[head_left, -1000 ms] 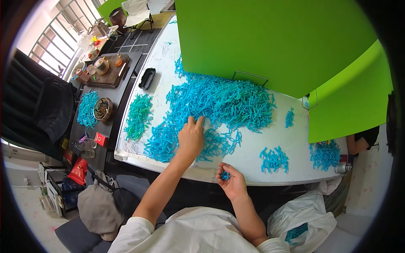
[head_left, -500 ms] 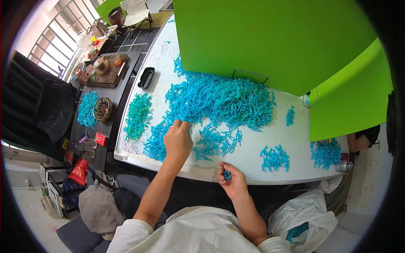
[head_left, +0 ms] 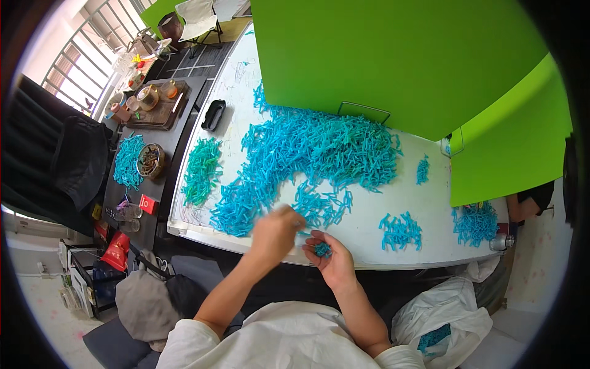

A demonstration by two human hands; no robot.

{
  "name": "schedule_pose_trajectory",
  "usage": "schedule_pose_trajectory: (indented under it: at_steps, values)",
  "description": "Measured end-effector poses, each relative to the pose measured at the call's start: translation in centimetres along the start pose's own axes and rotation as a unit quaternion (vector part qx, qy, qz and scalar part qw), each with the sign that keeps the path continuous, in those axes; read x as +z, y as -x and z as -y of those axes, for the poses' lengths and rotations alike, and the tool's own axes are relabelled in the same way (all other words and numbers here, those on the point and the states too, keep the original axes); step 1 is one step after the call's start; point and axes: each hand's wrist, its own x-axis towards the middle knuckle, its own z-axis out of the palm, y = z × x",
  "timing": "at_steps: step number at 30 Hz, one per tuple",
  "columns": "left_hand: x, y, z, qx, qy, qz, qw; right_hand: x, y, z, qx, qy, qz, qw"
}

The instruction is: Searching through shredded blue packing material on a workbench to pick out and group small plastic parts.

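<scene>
Spreading across most of the view, the white worktop (head_left: pixel 393 209) serves as the landmark for everything else. Two bright green boards (head_left: pixel 393 58) stand upright along its far edge, the second one (head_left: pixel 510 147) at its far right corner. Over the worktop's middle lies the big heap of blue plastic pieces (head_left: pixel 319 150), running from the foot of the boards down toward the near edge. A smaller teal-green pile (head_left: pixel 201 170) lies near the worktop's left edge, with a black tray-like object (head_left: pixel 213 115) just beyond it. Three lesser blue clusters sit on the worktop's right part: one near the front (head_left: pixel 401 230), one at the far right end (head_left: pixel 476 222), and a small one (head_left: pixel 423 170) close to the right-hand board. Off the worktop's left side stands a dark side table (head_left: pixel 178 132) carrying another blue pile (head_left: pixel 128 161) and a round bowl (head_left: pixel 150 161). Below the worktop's right front corner sits a white plastic bag (head_left: pixel 439 317).

At the worktop's near edge, the left hand (head_left: pixel 275 234) hovers with its fingers curled; it is blurred, so what it pinches cannot be told. Just beside it, the right hand (head_left: pixel 330 258) is cupped palm-up, loosely holding a few blue pieces (head_left: pixel 322 249).
</scene>
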Motion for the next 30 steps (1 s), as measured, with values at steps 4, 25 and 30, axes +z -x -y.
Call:
schedule_pose_trajectory:
  at_steps: [4,25,30]
  values:
    - [-0.2,2.0,-2.6,0.062,0.056,0.083,0.993,-1.1,-1.4,-0.8,0.007,-0.026,0.043,0.999]
    - [1.8,-0.3,3.0,-0.042,-0.119,-0.063,0.990,-3.3,-0.9,-0.1,0.042,-0.033,-0.007,0.999]
    - [0.2,-2.4,3.8,-0.088,-0.220,-0.139,0.961,-3.1,-1.0,0.0,0.043,-0.037,0.008,0.998]
